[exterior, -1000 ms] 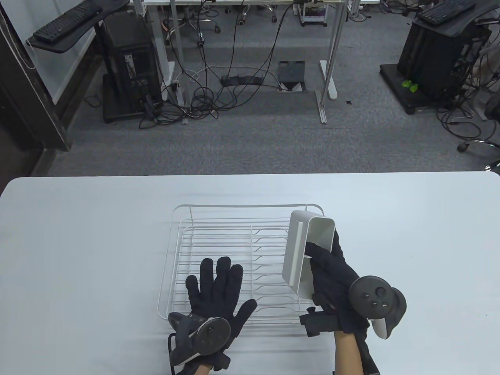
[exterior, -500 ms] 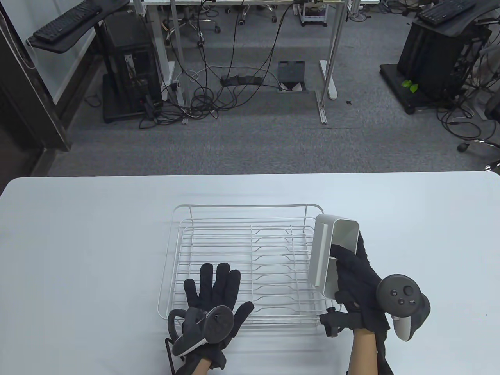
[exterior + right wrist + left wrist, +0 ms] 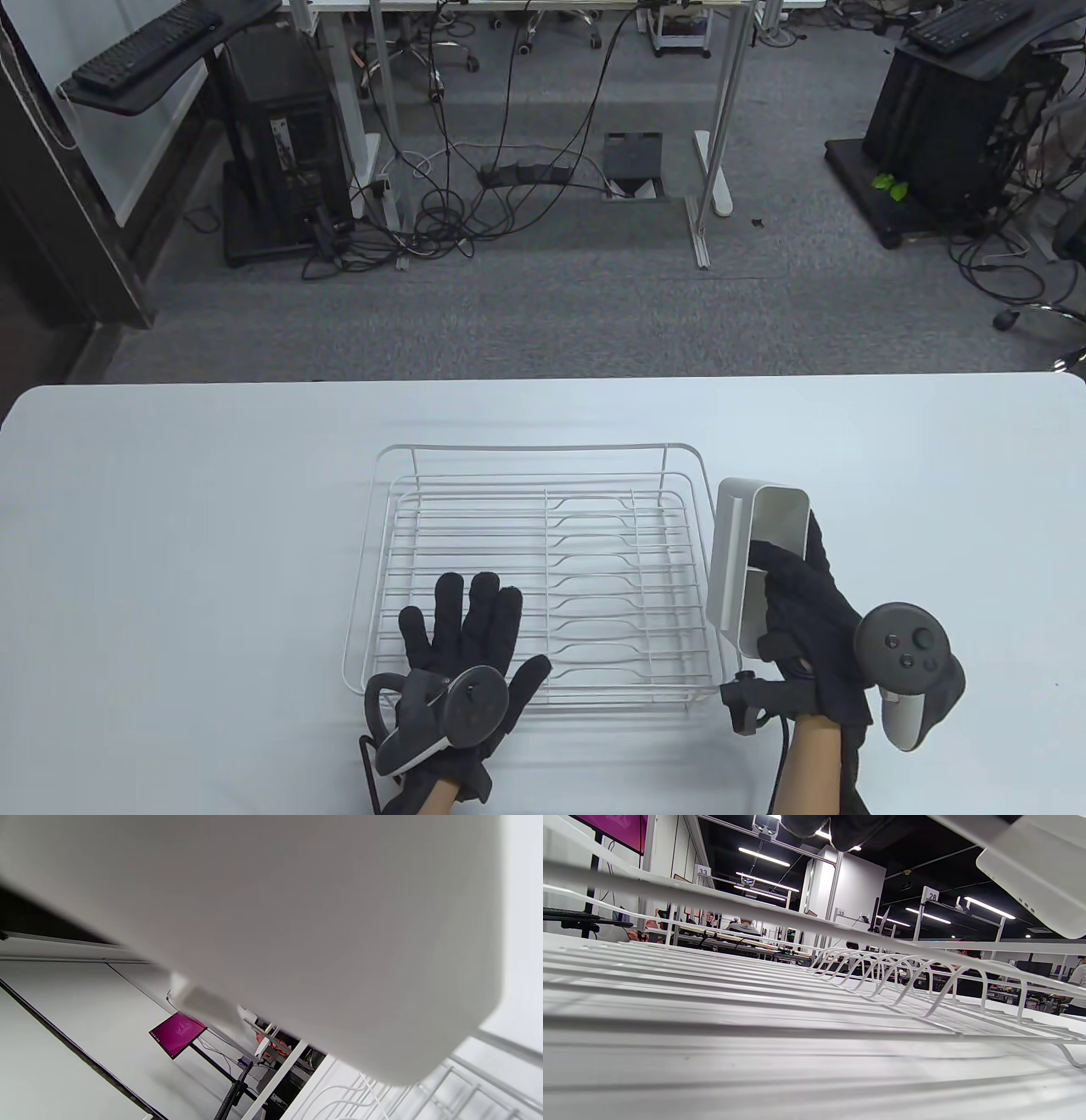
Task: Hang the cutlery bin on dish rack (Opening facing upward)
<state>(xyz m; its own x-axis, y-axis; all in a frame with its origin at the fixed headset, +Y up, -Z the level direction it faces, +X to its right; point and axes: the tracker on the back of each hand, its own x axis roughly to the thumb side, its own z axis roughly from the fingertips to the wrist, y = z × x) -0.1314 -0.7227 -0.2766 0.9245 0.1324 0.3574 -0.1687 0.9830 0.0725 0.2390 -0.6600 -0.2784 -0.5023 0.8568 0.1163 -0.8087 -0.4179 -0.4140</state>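
The white wire dish rack [image 3: 534, 458] stands in the middle of the white table. My right hand [image 3: 802, 607] grips the white cutlery bin [image 3: 747, 556] with the thumb inside its opening, which faces up. The bin is just outside the rack's right rim, close beside it; I cannot tell if it touches. The bin fills the right wrist view [image 3: 297, 921], with rack wires [image 3: 466, 1077] at the lower right. My left hand [image 3: 467, 632] rests flat, fingers spread, on the rack's near left wires. The left wrist view shows the rack wires [image 3: 797, 984] and the bin [image 3: 1039, 870] at the upper right.
The table [image 3: 170, 526] is bare to the left and right of the rack. Its far edge lies beyond the rack, with grey floor, desks and cables behind.
My right hand has carried the bin to the right, from above the rack's right part to just outside its right rim. The left hand has stayed on the rack.
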